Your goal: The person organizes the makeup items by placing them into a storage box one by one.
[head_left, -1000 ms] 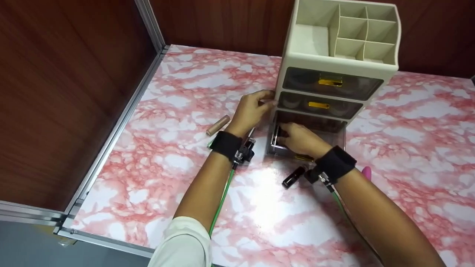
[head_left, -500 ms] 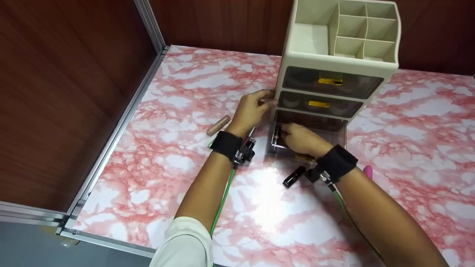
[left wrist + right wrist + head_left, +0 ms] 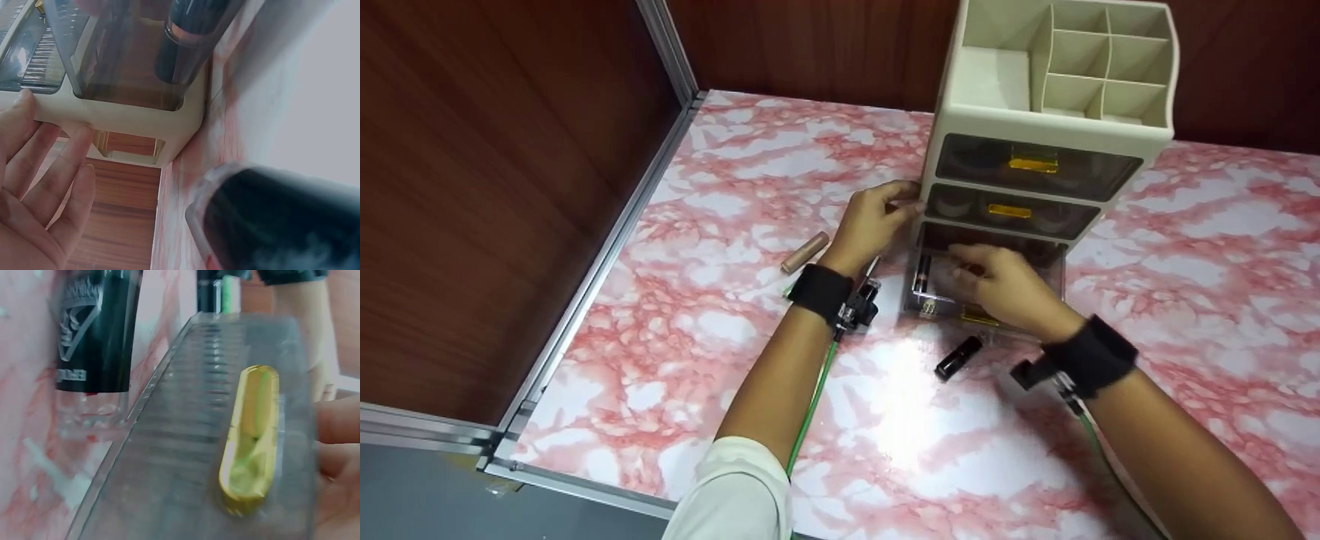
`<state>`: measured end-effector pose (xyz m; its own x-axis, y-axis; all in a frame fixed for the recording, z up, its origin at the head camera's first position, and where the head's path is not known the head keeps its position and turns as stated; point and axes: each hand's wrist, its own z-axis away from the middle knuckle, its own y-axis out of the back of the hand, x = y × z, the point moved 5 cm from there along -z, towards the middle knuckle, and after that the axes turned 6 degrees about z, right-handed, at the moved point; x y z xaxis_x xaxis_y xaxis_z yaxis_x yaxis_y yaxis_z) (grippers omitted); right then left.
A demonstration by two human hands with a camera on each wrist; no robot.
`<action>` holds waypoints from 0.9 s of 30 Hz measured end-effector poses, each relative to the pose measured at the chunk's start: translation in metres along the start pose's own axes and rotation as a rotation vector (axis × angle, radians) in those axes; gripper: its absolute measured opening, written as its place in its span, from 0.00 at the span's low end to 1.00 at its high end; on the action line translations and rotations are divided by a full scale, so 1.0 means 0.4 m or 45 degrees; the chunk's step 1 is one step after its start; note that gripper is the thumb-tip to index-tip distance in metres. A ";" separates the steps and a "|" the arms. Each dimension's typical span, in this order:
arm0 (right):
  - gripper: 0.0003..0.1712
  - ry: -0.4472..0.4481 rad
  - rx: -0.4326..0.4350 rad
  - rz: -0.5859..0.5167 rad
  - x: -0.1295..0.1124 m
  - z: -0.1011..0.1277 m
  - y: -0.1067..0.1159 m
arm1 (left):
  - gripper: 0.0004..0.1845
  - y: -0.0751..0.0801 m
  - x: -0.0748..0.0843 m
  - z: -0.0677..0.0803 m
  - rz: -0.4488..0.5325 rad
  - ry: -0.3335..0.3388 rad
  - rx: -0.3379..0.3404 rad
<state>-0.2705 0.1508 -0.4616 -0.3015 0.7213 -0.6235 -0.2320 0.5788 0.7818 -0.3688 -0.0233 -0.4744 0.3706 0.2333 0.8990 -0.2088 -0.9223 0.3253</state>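
Observation:
A cream organizer [image 3: 952,97] holds three smoky drawers, and the bottom drawer [image 3: 1054,262] is pulled out. My left hand [image 3: 877,221] presses straight fingers [image 3: 53,163] against the organizer's cream frame [image 3: 140,121] at its left corner. My right hand [image 3: 997,285] hovers over the pulled-out drawer with loosely bent fingers, holding nothing. Its fingertips [image 3: 337,424] touch the drawer front [image 3: 185,455] beside the gold handle [image 3: 250,439]. A dark lipstick tube [image 3: 922,272] lies along the drawer's left side, also seen through the drawer wall [image 3: 185,39].
A black tube [image 3: 958,358] lies on the pink marbled table [image 3: 735,337] just in front of the drawer, close in the right wrist view [image 3: 95,332]. A rose-gold tube [image 3: 805,252] lies left of my left wrist. A metal rail [image 3: 585,277] edges the table's left side.
My right hand let go of the dark lipstick tube at the drawer's left side and shifted right, toward the drawer's front. My left hand stayed on the organizer.

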 end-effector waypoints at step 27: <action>0.14 0.281 -0.083 0.152 -0.026 0.192 -0.077 | 0.18 -0.004 -0.001 0.000 0.046 0.016 -0.007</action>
<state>-0.1892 0.1545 -0.4796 -0.5232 0.6785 -0.5156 -0.2398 0.4633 0.8531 -0.3687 -0.0221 -0.4752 0.3513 0.2038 0.9138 -0.2269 -0.9284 0.2943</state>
